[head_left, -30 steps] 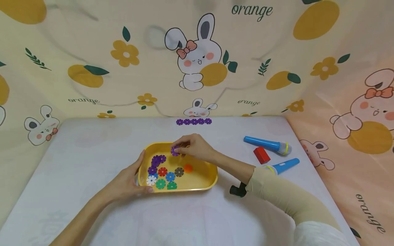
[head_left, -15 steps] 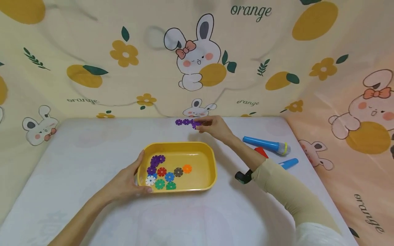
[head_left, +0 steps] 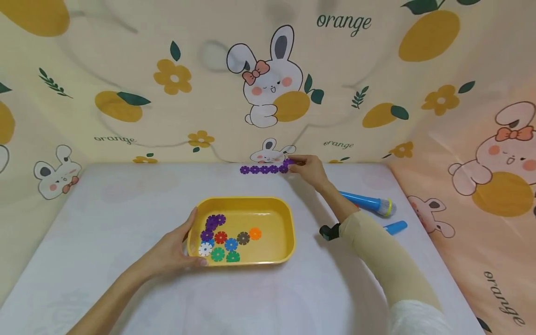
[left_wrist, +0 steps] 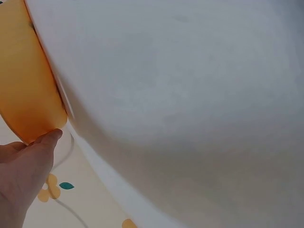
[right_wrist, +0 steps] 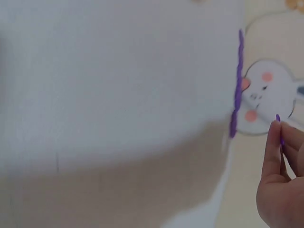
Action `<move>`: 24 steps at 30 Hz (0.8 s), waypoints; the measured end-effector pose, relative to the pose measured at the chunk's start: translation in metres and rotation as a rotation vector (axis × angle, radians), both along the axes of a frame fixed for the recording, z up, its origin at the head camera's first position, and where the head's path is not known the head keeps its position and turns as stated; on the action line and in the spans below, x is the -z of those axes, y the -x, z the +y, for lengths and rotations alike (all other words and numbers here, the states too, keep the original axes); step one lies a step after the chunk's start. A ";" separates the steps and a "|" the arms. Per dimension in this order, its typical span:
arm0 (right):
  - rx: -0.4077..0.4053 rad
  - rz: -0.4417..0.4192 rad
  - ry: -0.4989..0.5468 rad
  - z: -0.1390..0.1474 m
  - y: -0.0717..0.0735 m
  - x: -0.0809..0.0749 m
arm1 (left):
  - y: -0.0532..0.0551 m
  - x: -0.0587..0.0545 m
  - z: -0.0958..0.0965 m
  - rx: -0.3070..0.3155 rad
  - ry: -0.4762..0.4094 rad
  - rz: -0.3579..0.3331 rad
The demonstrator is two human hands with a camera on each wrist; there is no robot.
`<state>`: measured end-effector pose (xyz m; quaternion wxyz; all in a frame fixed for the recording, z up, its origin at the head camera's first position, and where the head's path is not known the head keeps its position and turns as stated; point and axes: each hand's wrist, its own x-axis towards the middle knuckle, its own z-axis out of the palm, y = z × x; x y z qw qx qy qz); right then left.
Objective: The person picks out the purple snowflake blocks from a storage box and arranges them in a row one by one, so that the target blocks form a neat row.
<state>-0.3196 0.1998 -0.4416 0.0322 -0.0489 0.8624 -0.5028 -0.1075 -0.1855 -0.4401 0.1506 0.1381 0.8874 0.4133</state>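
In the head view my left hand (head_left: 173,249) grips the left end of a yellow tray (head_left: 268,263), thumb over the near rim. Inside the tray lie flower-shaped plastic discs: purple ones (head_left: 212,222), a red one (head_left: 220,237), an orange one (head_left: 255,233), a white one (head_left: 205,249), plus blue, green and brown ones. Along the table's far edge runs a row of purple discs (head_left: 264,170). My right hand (head_left: 311,171) pinches one more purple disc (right_wrist: 278,118) just above the right end of that row. Fingers partly cover it in the head view.
Right of the tray lies a blue toy microphone (head_left: 364,201), partly behind the right forearm. A second blue microphone handle (head_left: 396,227) shows nearer. A black object (head_left: 330,231) sits under the right wrist. A printed cloth wall (head_left: 268,93) rises behind the table.
My right hand has carried the purple disc from the tray up to the far edge, then rightward along the row to its right end. The left hand stays on the tray.
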 end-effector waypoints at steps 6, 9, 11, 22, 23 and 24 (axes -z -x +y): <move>0.102 -0.020 -0.008 0.011 0.009 0.016 | -0.001 0.001 -0.001 0.002 0.010 0.007; 0.124 -0.025 -0.009 0.012 0.014 0.022 | -0.001 0.000 -0.001 -0.005 0.017 0.011; 0.129 -0.031 -0.048 0.013 0.016 0.026 | 0.000 -0.001 0.000 -0.011 0.027 0.006; 0.131 -0.067 -0.113 0.016 0.018 0.030 | 0.000 -0.001 0.001 -0.007 0.027 0.002; 0.128 -0.068 -0.122 0.016 0.018 0.029 | 0.000 -0.001 0.001 -0.008 0.026 0.003; 0.125 -0.073 -0.133 0.016 0.018 0.029 | 0.000 0.000 0.001 -0.009 0.028 0.004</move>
